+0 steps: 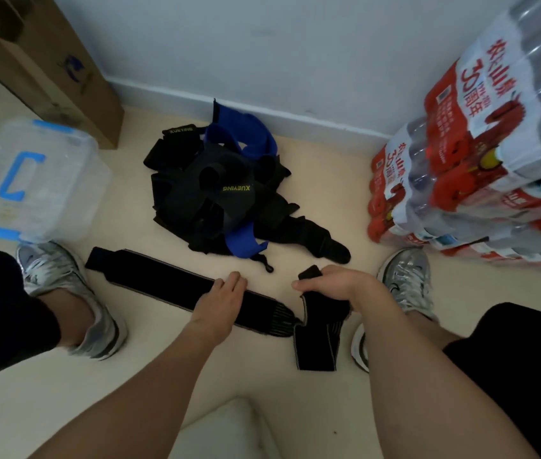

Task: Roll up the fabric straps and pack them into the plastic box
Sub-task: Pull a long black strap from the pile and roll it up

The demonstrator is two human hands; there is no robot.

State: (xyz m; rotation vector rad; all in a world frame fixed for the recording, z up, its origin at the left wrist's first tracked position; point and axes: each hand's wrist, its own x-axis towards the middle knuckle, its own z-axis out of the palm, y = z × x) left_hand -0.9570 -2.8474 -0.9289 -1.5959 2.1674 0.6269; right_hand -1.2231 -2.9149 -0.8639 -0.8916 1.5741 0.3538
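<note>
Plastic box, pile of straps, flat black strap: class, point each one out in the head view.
plastic box (55, 170), head view, clear lid.
pile of straps (203, 197), head view, black top strap.
flat black strap (156, 278), head view, bare middle stretch.

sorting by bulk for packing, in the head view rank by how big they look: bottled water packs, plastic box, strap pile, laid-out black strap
1. bottled water packs, largest, though nearness may inflate them
2. strap pile and plastic box look about alike; not ranked
3. laid-out black strap, smallest

Left hand (221, 301) flat on black strap (150, 273); right hand (332, 284) grips its end
</note>
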